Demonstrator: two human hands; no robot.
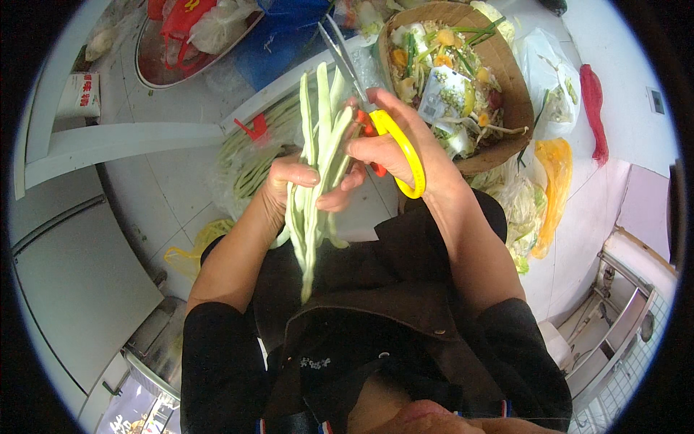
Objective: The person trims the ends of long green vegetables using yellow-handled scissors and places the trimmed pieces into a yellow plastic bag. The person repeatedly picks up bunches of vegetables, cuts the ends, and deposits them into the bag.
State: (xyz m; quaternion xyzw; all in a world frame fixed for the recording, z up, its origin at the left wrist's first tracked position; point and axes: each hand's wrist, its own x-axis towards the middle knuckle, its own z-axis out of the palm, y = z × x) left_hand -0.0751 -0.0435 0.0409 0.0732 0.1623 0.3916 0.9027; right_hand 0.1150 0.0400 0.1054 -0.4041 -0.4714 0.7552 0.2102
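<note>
A bunch of long pale green beans (323, 135) is clasped in my left hand (293, 179), with the thumb across its front. The beans stand roughly upright, their lower ends hanging over my dark apron (347, 282). My right hand (404, 130) holds scissors (415, 176) with yellow and red handles. Their metal blades are spread a little and point up and away, to the right of the bean tips. Fingertips of my right hand are close to the right side of the bunch; whether they touch it is hard to tell.
A cardboard box (512, 97) of vegetable scraps stands ahead right. Clear plastic bags of green beans (255, 173) lie beyond my left hand. An oval metal basin (146, 54) with bags sits at the far left. Leafy scraps (520, 206) and an orange bag (556, 190) lie at right.
</note>
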